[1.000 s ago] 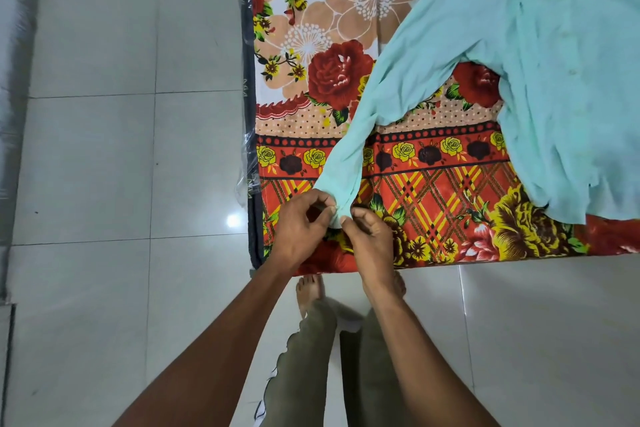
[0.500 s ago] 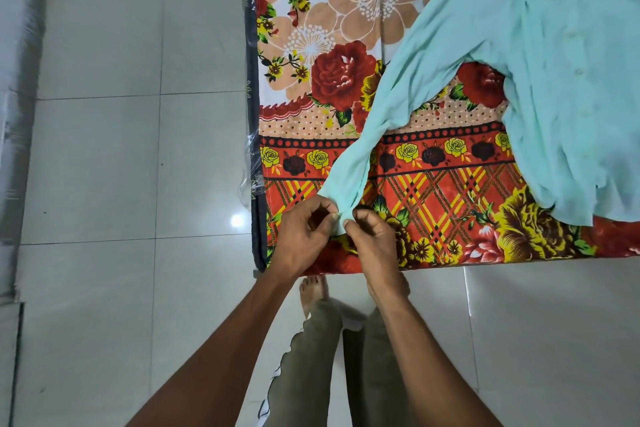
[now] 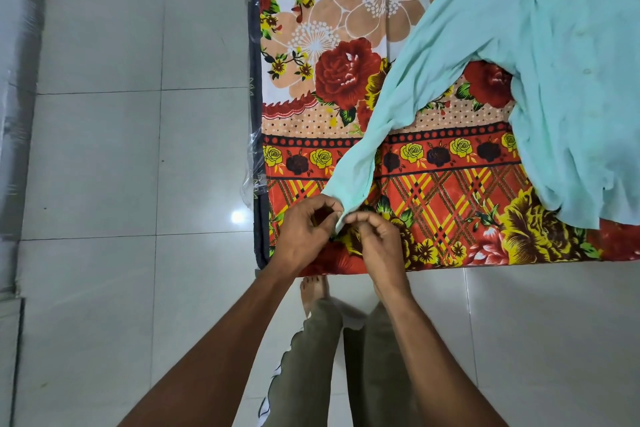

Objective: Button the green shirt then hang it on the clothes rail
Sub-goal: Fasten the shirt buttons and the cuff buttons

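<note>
The pale green shirt [image 3: 554, 55] lies spread on a flowered bedsheet [image 3: 346, 28], its body at the upper right. One long sleeve [image 3: 377, 121] runs down and left to the sheet's near edge. My left hand [image 3: 304, 232] pinches the cuff of that sleeve from the left. My right hand [image 3: 377, 243] pinches the same cuff from the right, fingertips meeting the left hand's. The cuff's button is hidden between my fingers. No clothes rail is in view.
The bedsheet covers a low mattress [image 3: 258, 114] with a dark side edge and clear plastic wrap. Pale glossy floor tiles [image 3: 104, 166] spread to the left and below. My legs and a bare foot [image 3: 313, 291] stand at the mattress's near edge.
Both hands have stayed on the cuff, with fingers shifting slightly. The sleeve has gained a small bend midway.
</note>
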